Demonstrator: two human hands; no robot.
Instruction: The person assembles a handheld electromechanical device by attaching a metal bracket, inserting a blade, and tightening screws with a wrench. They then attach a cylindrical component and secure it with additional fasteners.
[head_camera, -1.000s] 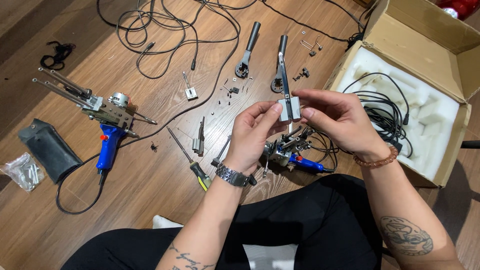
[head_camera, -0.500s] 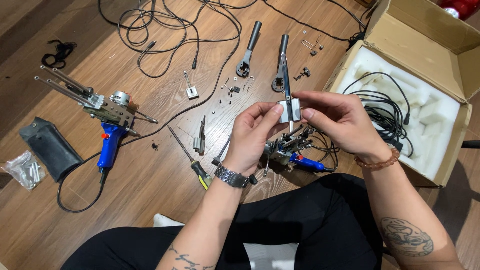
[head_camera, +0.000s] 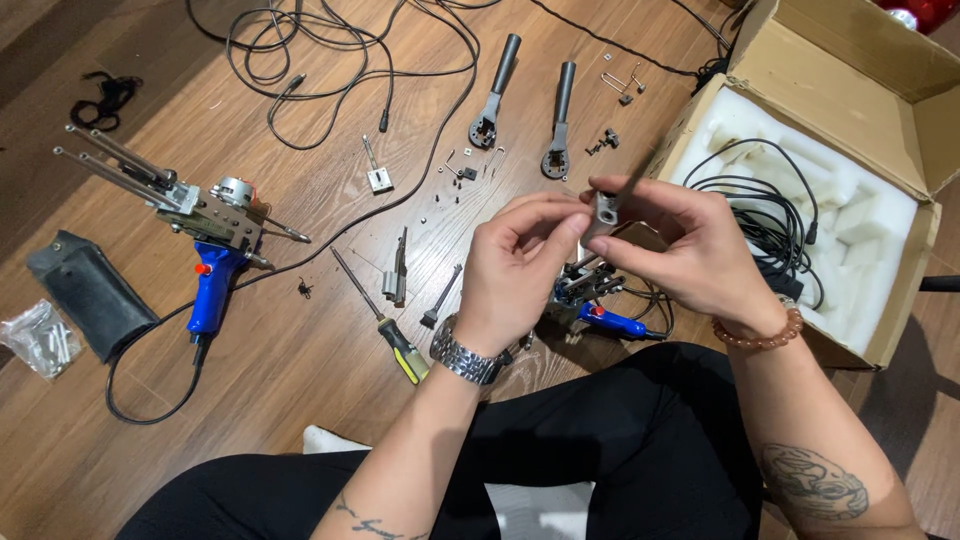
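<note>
Head view shows you holding a small metal block (head_camera: 603, 212) with a thin rod, above your lap. Your right hand (head_camera: 690, 250) pinches it; your left hand (head_camera: 520, 262) closes fingertips on its near face. It looks stiff, light and probably slick, so grip the flat sides. Below lies a blue-handled tool (head_camera: 600, 305); a screwdriver (head_camera: 385, 322) rests on the floor (head_camera: 300, 420).

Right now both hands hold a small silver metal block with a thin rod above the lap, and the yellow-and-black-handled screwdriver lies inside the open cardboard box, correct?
Not quite. The head view shows the yellow-and-black-handled screwdriver lying on the wooden floor, left of the left hand, not inside the open cardboard box. The rest stands: left hand and right hand both hold the small silver metal block.
</note>
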